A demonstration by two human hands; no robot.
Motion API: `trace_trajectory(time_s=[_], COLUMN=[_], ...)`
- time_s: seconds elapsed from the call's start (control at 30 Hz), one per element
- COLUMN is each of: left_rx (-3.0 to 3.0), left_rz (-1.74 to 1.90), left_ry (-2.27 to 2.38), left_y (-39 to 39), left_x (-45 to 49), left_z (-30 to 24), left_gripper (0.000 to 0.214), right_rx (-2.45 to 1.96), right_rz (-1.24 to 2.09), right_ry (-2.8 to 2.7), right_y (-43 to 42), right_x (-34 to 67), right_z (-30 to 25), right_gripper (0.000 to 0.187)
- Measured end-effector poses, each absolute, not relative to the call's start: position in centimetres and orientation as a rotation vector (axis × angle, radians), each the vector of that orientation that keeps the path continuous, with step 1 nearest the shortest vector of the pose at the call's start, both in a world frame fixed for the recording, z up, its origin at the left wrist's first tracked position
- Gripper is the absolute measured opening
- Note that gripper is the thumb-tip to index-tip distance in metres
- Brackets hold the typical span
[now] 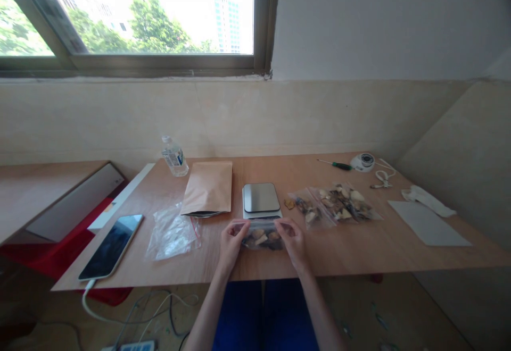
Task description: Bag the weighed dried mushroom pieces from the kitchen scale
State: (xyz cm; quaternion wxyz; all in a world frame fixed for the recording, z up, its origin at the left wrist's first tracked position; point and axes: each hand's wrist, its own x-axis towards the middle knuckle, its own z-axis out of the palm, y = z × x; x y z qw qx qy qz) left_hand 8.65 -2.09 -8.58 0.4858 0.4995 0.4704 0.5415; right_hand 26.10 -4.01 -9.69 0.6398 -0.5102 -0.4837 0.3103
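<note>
Both hands meet at the near edge of the wooden counter [359, 250], directly ahead of the person. The left hand [232, 239] and the right hand [290, 238] each pinch one end of a small clear zip bag [261, 235] filled with brown and pale dried pieces; the fingers of each grip are closed on the bag's top corners, thumbs toward each other, and the bag lies flat on the counter between them. Just behind the bag, touching or nearly touching its far edge, sits a small digital kitchen scale [261, 199] with a bare steel platform. To the left of the scale lies a brown kraft paper pouch [208, 187], its near end over a dark flat thing that cannot be made out. Nearer and further left lies an empty crumpled clear plastic bag [172, 232], then a smartphone [112, 245] face up with a white cable [91, 306] hanging off the counter edge. A small water bottle [174, 156] stands behind the pouch. To the right of the scale are two more filled clear bags [335, 205], overlapping, with a loose piece [289, 202] beside them. At the far right edge lie a green-handled screwdriver [336, 165], a white round device [363, 161] with a cord, a grey flat sheet [428, 224] and a white cloth [428, 200]. A window [139, 16] with trees beyond sits above the wall.
</note>
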Motion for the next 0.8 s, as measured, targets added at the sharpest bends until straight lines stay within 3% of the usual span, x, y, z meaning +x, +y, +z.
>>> trace_trajectory(time_s=[0.23, 0.8], left_rx=[1.142, 1.170], left_rz=[1.250, 1.243], left_ry=[1.052, 1.085], left_y=[-2.2, -2.2], left_x=[8.7, 8.8], left_z=[-8.3, -8.7], left_gripper=[0.025, 0.024], right_rx=[-1.175, -1.203], right_rz=[0.884, 0.878], right_ry=[-1.137, -1.166], right_y=[-4.0, -4.4], right_x=[25.7, 25.4], right_z=[-9.8, -8.9], right_gripper=[0.019, 0.020])
